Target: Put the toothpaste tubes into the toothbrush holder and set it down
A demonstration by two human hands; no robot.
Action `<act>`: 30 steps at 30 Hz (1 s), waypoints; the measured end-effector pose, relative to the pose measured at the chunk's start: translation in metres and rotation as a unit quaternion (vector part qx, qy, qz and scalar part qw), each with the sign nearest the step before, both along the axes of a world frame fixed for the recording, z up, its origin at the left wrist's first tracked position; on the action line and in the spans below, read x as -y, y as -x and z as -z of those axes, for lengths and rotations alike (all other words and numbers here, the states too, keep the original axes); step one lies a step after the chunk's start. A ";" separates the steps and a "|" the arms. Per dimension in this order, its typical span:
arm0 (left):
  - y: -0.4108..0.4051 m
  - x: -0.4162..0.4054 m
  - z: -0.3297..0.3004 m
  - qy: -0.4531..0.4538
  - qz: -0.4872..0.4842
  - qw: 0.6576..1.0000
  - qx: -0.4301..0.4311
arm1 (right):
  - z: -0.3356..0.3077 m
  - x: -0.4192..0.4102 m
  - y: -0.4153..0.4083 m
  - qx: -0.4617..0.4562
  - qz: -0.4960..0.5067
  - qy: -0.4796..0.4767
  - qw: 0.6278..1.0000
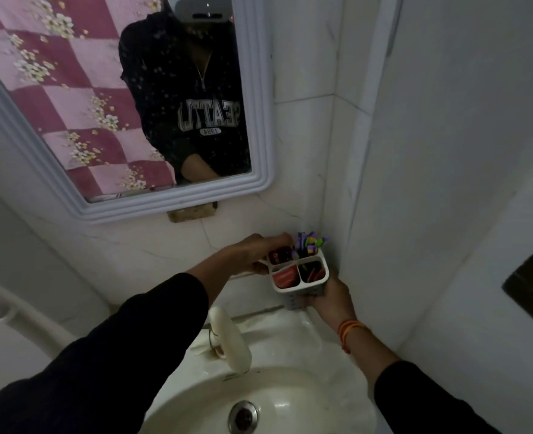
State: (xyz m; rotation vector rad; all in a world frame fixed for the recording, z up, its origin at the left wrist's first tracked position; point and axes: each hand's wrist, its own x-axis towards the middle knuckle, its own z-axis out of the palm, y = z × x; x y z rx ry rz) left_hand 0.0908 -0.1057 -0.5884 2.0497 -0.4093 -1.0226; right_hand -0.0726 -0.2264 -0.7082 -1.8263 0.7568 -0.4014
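A white toothbrush holder [296, 288] with several compartments hangs in the air above the back right corner of the sink, near the wall corner. My right hand [331, 299] grips it from below and behind. My left hand [252, 253] rests on its upper left rim, fingers over a dark red tube [279, 255] in the back left compartment. A red toothpaste tube [285, 277] stands in the front left compartment. Purple and green toothbrush heads [309, 242] stick up from the back right compartment.
A white basin [290, 399] with a metal drain [243, 416] lies below, with a cream tap [230, 339] at its back. A white-framed mirror [258, 120] hangs on the tiled wall. A tiled side wall stands close on the right.
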 end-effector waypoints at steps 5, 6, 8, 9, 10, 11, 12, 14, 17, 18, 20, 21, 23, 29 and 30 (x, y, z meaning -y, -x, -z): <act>-0.007 0.006 0.014 0.030 -0.042 0.999 0.006 | 0.007 0.011 -0.008 -0.003 0.007 -0.034 0.999; -0.006 0.009 0.013 0.029 -0.043 0.999 0.011 | 0.010 0.013 -0.009 -0.001 0.009 -0.043 0.999; -0.002 0.018 0.007 0.012 -0.037 0.999 0.025 | 0.012 0.015 -0.008 0.001 0.010 -0.050 0.999; 0.000 0.021 0.004 0.005 -0.035 0.999 0.028 | 0.012 0.015 -0.008 0.001 0.007 -0.049 0.999; 0.001 0.023 0.002 0.003 -0.034 0.999 0.027 | 0.011 0.017 -0.009 -0.001 0.006 -0.049 0.999; 0.003 0.024 0.000 0.008 -0.039 0.999 0.019 | 0.010 0.018 -0.010 -0.005 0.007 -0.050 0.999; 0.005 0.024 -0.002 0.021 -0.052 0.998 0.003 | 0.009 0.019 -0.011 -0.008 0.008 -0.051 0.999; 0.009 0.023 -0.004 0.061 -0.101 0.992 -0.050 | 0.008 0.019 -0.012 -0.017 0.014 -0.050 0.999; 0.016 0.019 -0.006 0.100 -0.157 0.978 -0.091 | 0.007 0.012 -0.010 -0.042 0.051 -0.014 0.998; 0.017 0.017 -0.005 0.101 -0.171 0.976 -0.092 | 0.007 0.008 -0.009 -0.056 0.070 0.009 0.996; 0.022 0.012 -0.006 0.084 -0.191 0.975 -0.079 | 0.007 0.003 -0.006 -0.079 0.098 0.045 0.991; 0.024 0.011 -0.008 0.080 -0.194 0.976 -0.065 | 0.005 0.001 -0.005 -0.090 0.105 0.054 0.989; 0.030 0.006 -0.012 0.066 -0.198 0.978 -0.019 | 0.002 -0.004 0.001 -0.105 0.105 0.072 0.986; 0.056 -0.020 -0.034 0.034 -0.139 0.982 0.125 | -0.034 -0.022 0.027 -0.071 0.076 0.056 0.993; 0.073 -0.040 -0.045 0.036 -0.112 0.977 0.176 | -0.054 -0.038 0.043 -0.032 0.053 0.053 0.997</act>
